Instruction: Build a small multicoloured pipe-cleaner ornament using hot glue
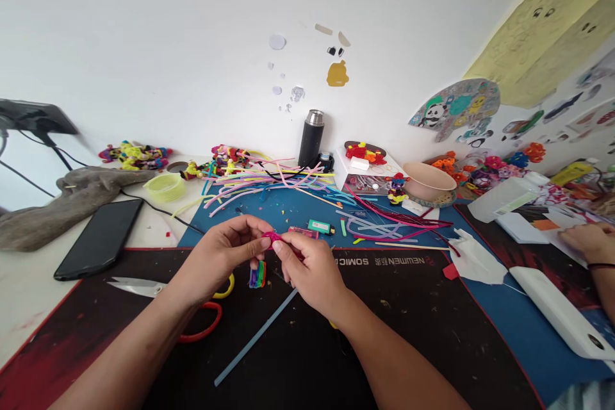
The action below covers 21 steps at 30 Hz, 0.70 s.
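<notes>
My left hand (221,255) and my right hand (310,267) meet above the black desk mat (408,327), both pinching a small magenta pipe-cleaner piece (272,238) between thumbs and fingers. Just below it lies a small rainbow-striped piece (258,274). A grey-blue stick (254,337) lies on the mat under my right wrist. Scissors with red and yellow handles (158,295) rest beneath my left forearm.
A heap of coloured pipe cleaners (269,182) covers the blue mat behind, with lighters (319,226), a black thermos (311,138), a beige bowl (427,182) and a phone (98,237) at left. Another person's hand (589,243) works at the right edge.
</notes>
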{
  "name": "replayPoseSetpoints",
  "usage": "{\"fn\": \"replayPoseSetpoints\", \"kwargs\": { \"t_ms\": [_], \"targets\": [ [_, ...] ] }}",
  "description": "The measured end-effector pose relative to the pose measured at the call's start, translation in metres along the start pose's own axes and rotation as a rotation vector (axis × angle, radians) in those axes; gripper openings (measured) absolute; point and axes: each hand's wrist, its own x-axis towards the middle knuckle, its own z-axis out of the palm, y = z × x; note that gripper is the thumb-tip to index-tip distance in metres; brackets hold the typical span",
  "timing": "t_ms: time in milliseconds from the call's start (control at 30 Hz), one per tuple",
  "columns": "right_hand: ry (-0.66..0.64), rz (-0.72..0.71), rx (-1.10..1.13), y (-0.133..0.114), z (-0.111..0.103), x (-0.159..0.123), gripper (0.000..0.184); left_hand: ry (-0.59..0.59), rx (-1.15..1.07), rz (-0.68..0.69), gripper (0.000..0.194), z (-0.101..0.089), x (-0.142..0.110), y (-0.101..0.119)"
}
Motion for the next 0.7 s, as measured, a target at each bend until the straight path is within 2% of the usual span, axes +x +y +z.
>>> {"fn": "replayPoseSetpoints", "kwargs": {
  "t_ms": [367,700],
  "targets": [
    [-0.012,0.003,0.011,-0.0005,-0.0009,0.0,0.036,0.036,0.06,0.014,0.04,0.0056,-0.0016,0.0055],
    [0.001,0.021,0.056,-0.0022,-0.0022,0.0,0.055,0.05,0.117,0.023,0.041,0.0077,-0.0024,0.0072]
  ]
}}
